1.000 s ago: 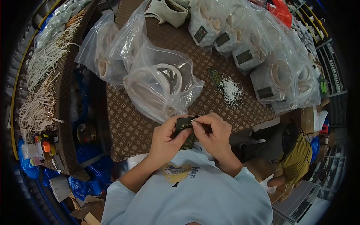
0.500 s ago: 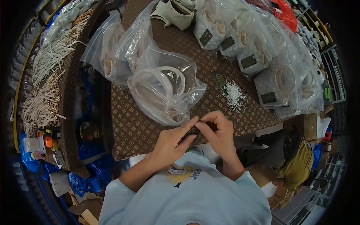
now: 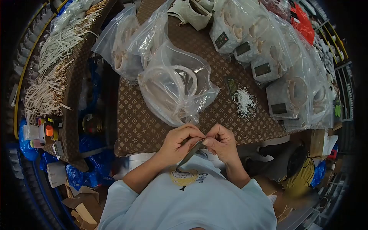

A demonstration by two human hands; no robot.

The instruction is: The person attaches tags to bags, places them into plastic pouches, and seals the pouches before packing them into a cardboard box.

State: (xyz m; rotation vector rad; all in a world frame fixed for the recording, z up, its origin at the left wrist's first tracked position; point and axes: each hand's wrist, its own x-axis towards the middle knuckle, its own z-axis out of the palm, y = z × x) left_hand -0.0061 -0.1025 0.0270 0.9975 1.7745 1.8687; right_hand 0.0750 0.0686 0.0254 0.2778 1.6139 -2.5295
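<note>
My left hand (image 3: 180, 143) pinches a dark, flat hang tag (image 3: 189, 155) between thumb and fingers, close to my chest. The tag slants downward beneath the fingers. My right hand (image 3: 222, 145) meets the left at the tag's upper end, its thumb and forefinger closed there; any string between the fingertips is too small to make out. Just beyond the hands lies a clear plastic bag (image 3: 178, 90) with a pale, looped handle inside. A tangled pile of white tag strings (image 3: 244, 102) rests on the patterned table, touching a dark tag (image 3: 231, 84).
Several bagged pale handbags (image 3: 264, 63) with dark tags line the table's right side. More bagged handbags (image 3: 123, 48) stand at the left, and an unbagged one (image 3: 191, 14) at the back. Pale straps (image 3: 46, 90) hang over a surface at far left. The patterned table (image 3: 134, 132) ends before my body.
The tag has turned and now shows more of its length below my left hand. Both hands are slightly lower, with fingertips still together. The whole view has shifted a little.
</note>
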